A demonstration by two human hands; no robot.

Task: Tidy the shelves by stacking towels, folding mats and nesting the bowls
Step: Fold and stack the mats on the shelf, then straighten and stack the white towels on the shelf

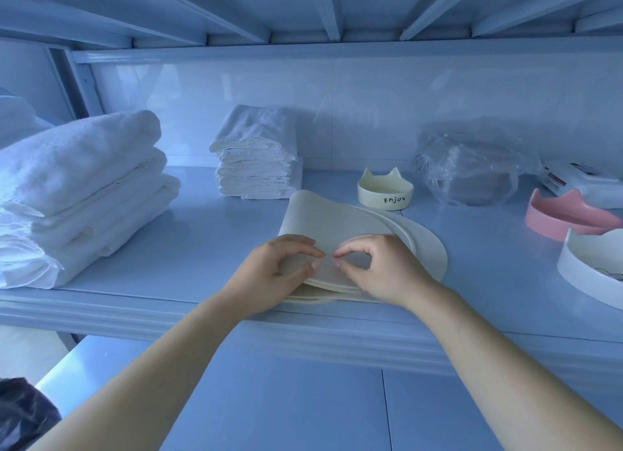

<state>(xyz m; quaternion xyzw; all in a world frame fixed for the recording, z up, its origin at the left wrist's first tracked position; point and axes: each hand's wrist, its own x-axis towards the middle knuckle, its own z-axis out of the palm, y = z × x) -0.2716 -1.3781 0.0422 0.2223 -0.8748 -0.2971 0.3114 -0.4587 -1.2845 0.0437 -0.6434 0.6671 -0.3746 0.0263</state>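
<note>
A cream mat (332, 226) lies near the front edge of the shelf (188, 248), folded over on itself, with its upper flap curving up at the far left and a rounded lower layer showing to the right. The left hand (269, 275) and the right hand (381, 268) both rest on the near part of the mat, fingers curled and thumb and forefinger tips pinching the top layer, the two pinches almost touching.

Just behind the mat stands a cream bowl (385, 194) with cat ears and the word "Enjoy". To its right sits a clear plastic bag (468, 170) holding something dark. At the far right are a pink bowl (569, 217) and a white bowl (590, 265), close together. Behind the mat on the left is a stack of folded cloths (258, 162), and at the far left a stack of thick white towels (81, 194).
</note>
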